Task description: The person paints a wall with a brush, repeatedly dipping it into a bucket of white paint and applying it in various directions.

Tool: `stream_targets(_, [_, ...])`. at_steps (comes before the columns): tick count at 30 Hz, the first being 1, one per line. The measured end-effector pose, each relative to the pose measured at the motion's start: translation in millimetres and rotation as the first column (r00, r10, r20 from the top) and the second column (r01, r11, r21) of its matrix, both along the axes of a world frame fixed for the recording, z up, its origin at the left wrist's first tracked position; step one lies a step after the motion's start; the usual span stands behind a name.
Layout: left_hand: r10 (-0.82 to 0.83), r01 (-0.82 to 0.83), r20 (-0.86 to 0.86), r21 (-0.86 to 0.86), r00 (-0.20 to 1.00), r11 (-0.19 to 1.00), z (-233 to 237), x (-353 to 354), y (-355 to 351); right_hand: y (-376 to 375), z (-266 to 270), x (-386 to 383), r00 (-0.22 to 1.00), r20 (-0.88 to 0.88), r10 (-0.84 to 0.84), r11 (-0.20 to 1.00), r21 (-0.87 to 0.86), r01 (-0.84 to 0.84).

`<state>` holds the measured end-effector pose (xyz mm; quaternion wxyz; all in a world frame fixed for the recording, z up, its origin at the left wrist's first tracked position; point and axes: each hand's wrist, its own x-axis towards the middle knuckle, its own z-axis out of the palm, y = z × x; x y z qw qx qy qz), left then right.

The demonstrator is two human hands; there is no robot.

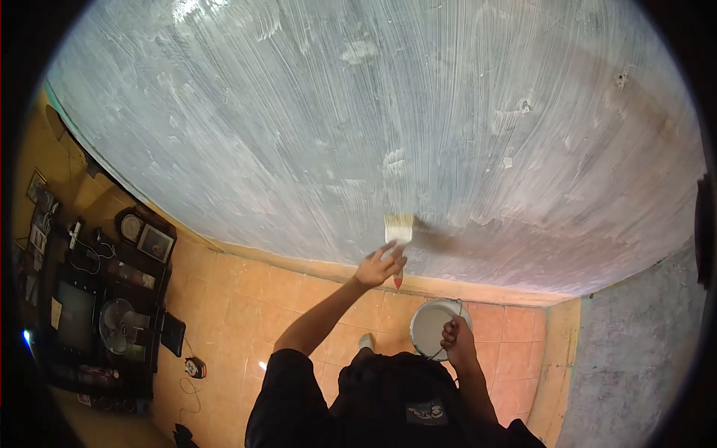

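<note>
My left hand point(381, 266) is wrapped round a wide paintbrush point(399, 232), whose red handle tip shows below the fingers. The bristles touch the streaky, pale grey-blue wall point(299, 134) low down. My right hand point(455, 334) is closed on the wire handle of a bucket point(415, 334), which hangs beside my body with greyish-white liquid inside.
Orange floor tiles point(284, 299) run along the foot of the wall. At the left stands dark furniture with a fan point(121, 326), a clock point(131, 228) and a framed picture point(156, 243). A cable reel point(196, 367) lies on the floor. Another grey wall point(635, 351) is at the right.
</note>
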<state>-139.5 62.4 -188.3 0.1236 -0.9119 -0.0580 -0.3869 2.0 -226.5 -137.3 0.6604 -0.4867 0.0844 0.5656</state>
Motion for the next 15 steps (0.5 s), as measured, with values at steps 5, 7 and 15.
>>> stream_targets(5, [-0.111, 0.074, -0.114, -0.289, 0.987, 0.955, -32, -9, -18, 0, 2, 2, 1.0, -0.002, -0.012, 1.0, -0.006, 0.012])
stream_targets(7, [-0.07, 0.029, -0.116, -0.32, 0.991, 0.947, -12, -5, -11, 2, 1, 3, 1.0, 0.001, -0.015, 1.0, -0.013, 0.015])
stream_targets(15, [-0.015, 0.032, 0.053, -0.328, 0.998, 0.944, 236, -10, 29, 3, -12, 10, 1.0, 0.007, 0.005, 0.999, -0.038, -0.005])
